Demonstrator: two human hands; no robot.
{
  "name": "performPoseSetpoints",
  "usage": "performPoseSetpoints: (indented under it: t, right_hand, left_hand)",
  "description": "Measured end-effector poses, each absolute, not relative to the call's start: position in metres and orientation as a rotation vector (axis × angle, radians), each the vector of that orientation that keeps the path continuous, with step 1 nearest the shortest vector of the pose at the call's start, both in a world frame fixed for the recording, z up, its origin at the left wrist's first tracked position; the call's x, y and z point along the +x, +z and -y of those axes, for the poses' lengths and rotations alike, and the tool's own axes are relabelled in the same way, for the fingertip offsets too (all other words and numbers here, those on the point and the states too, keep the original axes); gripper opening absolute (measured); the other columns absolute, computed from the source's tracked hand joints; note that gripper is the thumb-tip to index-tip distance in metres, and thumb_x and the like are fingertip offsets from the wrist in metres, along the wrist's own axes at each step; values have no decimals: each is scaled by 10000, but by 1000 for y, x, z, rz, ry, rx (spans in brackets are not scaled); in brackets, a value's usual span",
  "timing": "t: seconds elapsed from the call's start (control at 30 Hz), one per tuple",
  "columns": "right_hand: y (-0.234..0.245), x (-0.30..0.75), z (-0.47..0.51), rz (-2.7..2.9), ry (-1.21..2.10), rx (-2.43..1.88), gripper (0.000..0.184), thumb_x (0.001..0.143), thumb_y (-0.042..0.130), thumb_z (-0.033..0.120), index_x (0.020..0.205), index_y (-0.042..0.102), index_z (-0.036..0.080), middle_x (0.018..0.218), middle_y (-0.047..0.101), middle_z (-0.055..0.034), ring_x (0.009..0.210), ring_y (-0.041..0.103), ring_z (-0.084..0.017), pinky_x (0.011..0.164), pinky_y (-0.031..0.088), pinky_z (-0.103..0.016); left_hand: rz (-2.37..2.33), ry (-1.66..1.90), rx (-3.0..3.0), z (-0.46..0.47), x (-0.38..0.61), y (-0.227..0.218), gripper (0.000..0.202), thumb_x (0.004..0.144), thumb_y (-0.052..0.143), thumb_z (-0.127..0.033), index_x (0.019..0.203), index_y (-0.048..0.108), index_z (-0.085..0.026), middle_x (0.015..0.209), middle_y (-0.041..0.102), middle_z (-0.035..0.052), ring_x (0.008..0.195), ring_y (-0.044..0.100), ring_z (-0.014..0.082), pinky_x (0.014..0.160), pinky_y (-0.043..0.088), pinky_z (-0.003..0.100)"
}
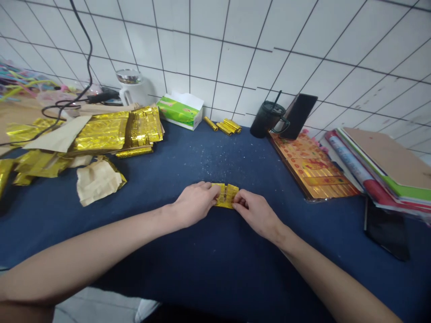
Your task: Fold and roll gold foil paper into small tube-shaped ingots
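Note:
A small folded piece of gold foil paper [226, 195] lies on the dark blue table cloth [208, 260] in the middle. My left hand [196, 204] pinches its left end with fingers closed. My right hand [255, 212] pinches its right end the same way. Both forearms reach in from the bottom corners. Several finished gold folded pieces [225, 126] lie at the back near the wall.
A stack of gold foil sheets [114, 131] and crumpled paper [97, 181] sit at the left. A green tissue box [181, 111], white mug [134, 88], black cup [266, 119], printed gold sheets [311, 167], books [380, 172] and a phone [386, 229] ring the work area.

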State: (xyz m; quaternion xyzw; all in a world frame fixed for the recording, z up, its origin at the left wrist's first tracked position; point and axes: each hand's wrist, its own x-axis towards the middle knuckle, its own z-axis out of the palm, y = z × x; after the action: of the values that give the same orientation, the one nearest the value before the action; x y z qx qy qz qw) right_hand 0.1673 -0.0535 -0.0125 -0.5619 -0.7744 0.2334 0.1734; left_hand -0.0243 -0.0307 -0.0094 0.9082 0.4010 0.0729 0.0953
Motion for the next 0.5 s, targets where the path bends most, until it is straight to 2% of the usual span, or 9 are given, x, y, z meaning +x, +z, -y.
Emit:
performPoseSetpoints:
  t: [0.27,0.5]
  right_hand:
    - [-17,169,54,2243,579,-1526,132,735,437,77,729,482,201,691,576,12,610,551,-127,567,432,-257]
    - [-21,168,61,2437,156,-1507,138,796,398,112,785,516,183,764,557,-35,655,547,-150,569,440,-266]
  left_hand:
    - [-921,185,3127,44,-21,-7,153,814,403,-116,814,550,-155,787,498,55,760,478,193,642,349,314]
    - [-921,60,3246,64,-21,-9,195,768,414,-92,863,584,-102,846,521,92,763,470,203,617,320,329]
